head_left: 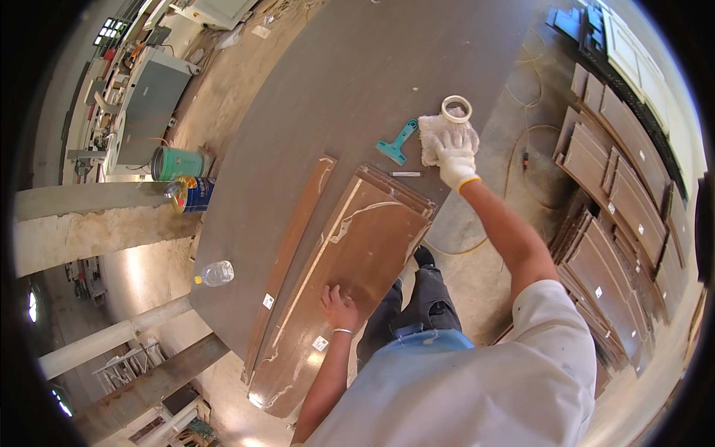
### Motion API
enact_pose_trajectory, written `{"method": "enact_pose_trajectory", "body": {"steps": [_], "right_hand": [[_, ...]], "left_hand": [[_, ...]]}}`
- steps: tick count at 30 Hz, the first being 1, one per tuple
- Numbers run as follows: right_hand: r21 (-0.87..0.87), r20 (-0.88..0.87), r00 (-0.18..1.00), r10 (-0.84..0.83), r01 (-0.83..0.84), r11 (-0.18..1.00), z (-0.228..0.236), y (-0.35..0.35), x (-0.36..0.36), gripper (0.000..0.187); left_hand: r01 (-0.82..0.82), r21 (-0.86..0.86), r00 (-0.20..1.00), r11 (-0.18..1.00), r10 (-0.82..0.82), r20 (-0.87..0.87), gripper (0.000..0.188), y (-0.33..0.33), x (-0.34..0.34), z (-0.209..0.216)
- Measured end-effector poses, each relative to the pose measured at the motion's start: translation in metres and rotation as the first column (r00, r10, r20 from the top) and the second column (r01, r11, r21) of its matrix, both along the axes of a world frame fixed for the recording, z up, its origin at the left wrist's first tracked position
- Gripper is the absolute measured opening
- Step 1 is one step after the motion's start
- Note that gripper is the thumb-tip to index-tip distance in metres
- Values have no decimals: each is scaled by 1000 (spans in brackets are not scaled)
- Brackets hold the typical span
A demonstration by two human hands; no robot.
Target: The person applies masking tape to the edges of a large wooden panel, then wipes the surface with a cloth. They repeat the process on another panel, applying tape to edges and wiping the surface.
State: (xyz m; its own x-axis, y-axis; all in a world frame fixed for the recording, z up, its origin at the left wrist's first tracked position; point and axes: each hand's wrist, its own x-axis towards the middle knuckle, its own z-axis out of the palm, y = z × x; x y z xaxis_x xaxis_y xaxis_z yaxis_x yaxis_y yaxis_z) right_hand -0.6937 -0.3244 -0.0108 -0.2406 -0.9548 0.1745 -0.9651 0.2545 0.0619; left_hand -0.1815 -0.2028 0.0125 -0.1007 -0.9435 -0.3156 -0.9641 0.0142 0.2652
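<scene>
My left hand (339,308), bare with a band at the wrist, rests with fingers apart on the top brown panel (372,246) of a stack. That panel is glossy, with torn clear film along its edges and a small white label. Reaching to the far right, my right hand (455,156) wears a white knit glove. Its fingers spread over a folded whitish cloth (430,138), apparently without gripping it. A roll of cream tape (445,110) lies on the cloth's far edge. Left of the cloth is a teal scraper (402,140). A small whitish strip (406,174) lies below them.
A narrow brown strip (294,246) lies left of the stack on the large grey table (335,82). A clear bottle (217,273) lies near its left edge. Brown panels (603,164) lean in rows at right. A hose (509,179) crosses the floor. A green bucket (173,164) stands left.
</scene>
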Motion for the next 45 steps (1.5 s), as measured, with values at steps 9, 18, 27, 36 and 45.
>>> {"method": "enact_pose_trajectory", "body": {"steps": [9, 18, 27, 36, 45], "right_hand": [[-103, 597, 708, -378, 535, 839, 24, -37, -20, 27], [-469, 652, 680, 334, 16, 883, 52, -3, 166, 53], [-479, 511, 614, 601, -378, 792, 25, -32, 277, 42], [21, 544, 831, 118, -154, 988, 39, -16, 293, 41], [126, 840, 542, -15, -169, 978, 88, -21, 288, 39]], "left_hand": [[-117, -260, 985, 958, 145, 92, 69, -47, 4, -9], [32, -375, 994, 926, 9, 109, 72, -55, 12, -31], [29, -298, 996, 954, -1, 92, 81, -55, 10, -24], [4, -285, 999, 959, 10, 50, 83, -55, 10, -24], [60, -394, 994, 917, -18, 109, 75, -53, 19, -43]]}}
